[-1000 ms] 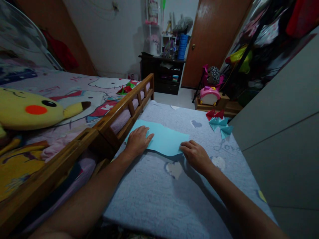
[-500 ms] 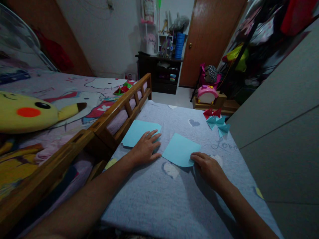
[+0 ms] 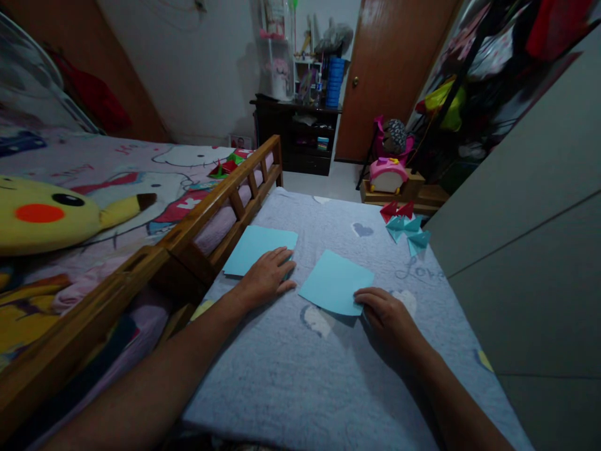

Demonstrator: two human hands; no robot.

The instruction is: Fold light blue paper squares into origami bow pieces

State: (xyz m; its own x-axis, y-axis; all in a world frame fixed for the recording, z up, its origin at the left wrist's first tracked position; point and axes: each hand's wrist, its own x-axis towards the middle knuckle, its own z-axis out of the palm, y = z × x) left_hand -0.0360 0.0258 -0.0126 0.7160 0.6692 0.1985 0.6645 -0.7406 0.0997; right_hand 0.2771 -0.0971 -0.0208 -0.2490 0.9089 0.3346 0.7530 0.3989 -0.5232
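Observation:
A square sheet of light blue paper [image 3: 335, 280] lies on the blue bedspread, its near right corner lifted slightly. My right hand [image 3: 381, 308] pinches that corner between thumb and fingers. To the left, a stack of light blue paper [image 3: 258, 245] rests near the wooden rail. Over the stack's near right edge sits my left hand [image 3: 269, 275], fingers extended and a little apart, holding nothing. Folded light blue paper shapes [image 3: 407, 232] stand at the bed's far right, beside folded red paper shapes [image 3: 397, 210].
A wooden rail [image 3: 225, 216] runs along the left of the bedspread [image 3: 282, 382]. Beyond it lies a yellow plush toy [image 3: 42, 216] on another bed. A pale cabinet [image 3: 530, 269] borders the right side. A pink toy case [image 3: 388, 175] stands past the far edge.
The view has shifted slightly. My left hand's fingers have drawn a little closer together over the stack. The right hand keeps its pinch on the sheet's corner.

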